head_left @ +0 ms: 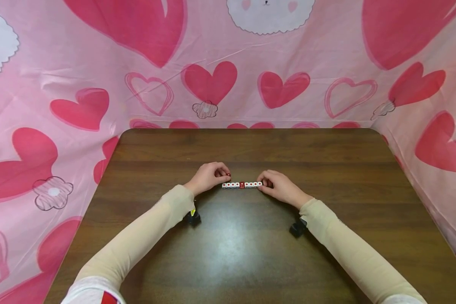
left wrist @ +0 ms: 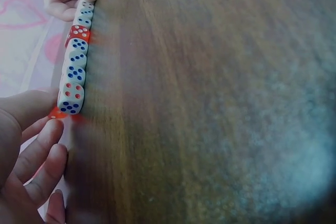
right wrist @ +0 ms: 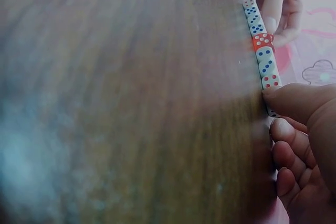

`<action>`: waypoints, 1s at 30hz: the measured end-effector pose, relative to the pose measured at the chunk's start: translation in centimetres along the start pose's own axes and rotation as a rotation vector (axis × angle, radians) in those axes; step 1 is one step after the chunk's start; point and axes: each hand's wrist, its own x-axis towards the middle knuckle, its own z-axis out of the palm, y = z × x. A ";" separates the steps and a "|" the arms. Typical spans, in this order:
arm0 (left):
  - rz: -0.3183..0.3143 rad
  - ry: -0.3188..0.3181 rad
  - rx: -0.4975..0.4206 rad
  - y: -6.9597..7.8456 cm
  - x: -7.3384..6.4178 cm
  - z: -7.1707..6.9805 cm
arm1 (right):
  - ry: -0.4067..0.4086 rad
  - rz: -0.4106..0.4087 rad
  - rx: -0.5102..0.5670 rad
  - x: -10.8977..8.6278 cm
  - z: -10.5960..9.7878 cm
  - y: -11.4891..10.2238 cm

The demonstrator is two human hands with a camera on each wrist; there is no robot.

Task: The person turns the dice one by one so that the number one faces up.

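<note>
A straight row of small white dice (head_left: 233, 185) with coloured pips lies across the middle of the table, with one red die (head_left: 242, 185) among them. At the row's left end, my left hand (head_left: 210, 175) pinches another red die (left wrist: 55, 113) between thumb and fingers, just behind the last white die (left wrist: 71, 98). My right hand (head_left: 283, 187) is at the opposite end, thumb and fingers gripping the end white die (right wrist: 272, 113). That die is partly hidden under the thumb in the right wrist view.
The brown wooden table (head_left: 243, 253) has rounded far corners. A pink cloth (head_left: 247, 50) with hearts hangs behind it and along both sides. Small black devices sit at the left wrist (head_left: 194, 218) and right wrist (head_left: 298, 228).
</note>
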 end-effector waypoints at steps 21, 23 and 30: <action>0.022 0.007 -0.025 -0.5 -0.3 -0.2 | 0.003 -0.004 0.003 0.0 0.1 0.0; 0.026 0.007 -0.030 -0.5 -0.5 -0.5 | 0.005 -0.005 0.005 0.0 0.1 0.0; 0.025 0.019 0.036 -0.4 -1.9 -1.1 | 0.002 -0.004 -0.001 0.0 0.1 0.1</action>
